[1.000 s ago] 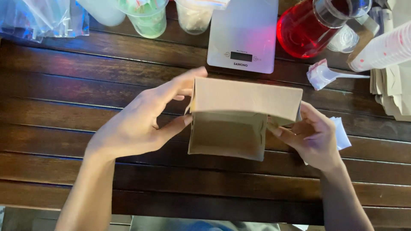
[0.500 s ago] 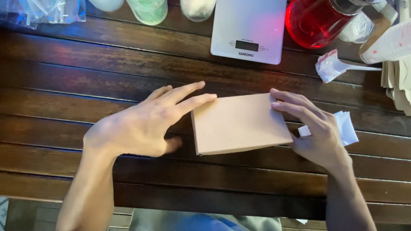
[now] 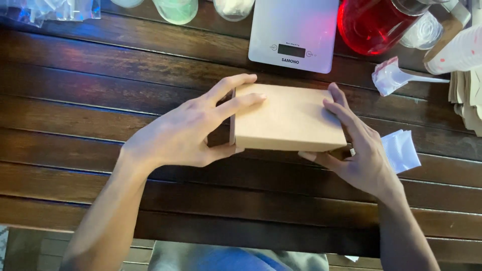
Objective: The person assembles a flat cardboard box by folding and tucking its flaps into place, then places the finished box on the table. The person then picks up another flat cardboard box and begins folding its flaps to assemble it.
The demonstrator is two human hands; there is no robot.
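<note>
Spanning the whole view, a dark slatted wooden table [image 3: 75,100]; at its middle, a flat brown cardboard box [image 3: 288,118] raised slightly off the slats and gripped from both ends, likely so its faces can be turned or squared up. Clasping the box's left end, the left hand [image 3: 183,135], fingers [image 3: 236,83] spread over the top face and far corner, thumb tucked under the near edge, a grip that looks meant to steady that open-looking end. Cupping the right end, the right hand [image 3: 359,150], fingers lying close together along the top right edge, thumb hooked beneath the near corner, a ring showing on one finger; both hands closed on the box. Beyond the box at the far edge, a white kitchen scale [image 3: 295,32], within easy reach; right of it, a red-tinted jug [image 3: 374,25] with a clear lid or cup beside it. Far left, clear plastic bags [image 3: 50,9] and the bottoms of pale cups [image 3: 175,7], only partly visible. At the far right, a stack of brown paper pieces [image 3: 467,98] under a white cup; nearer, a small white scoop in a wrapper [image 3: 396,78]; just right of the right hand, a small clear packet [image 3: 401,150] lying flat on the slats.
</note>
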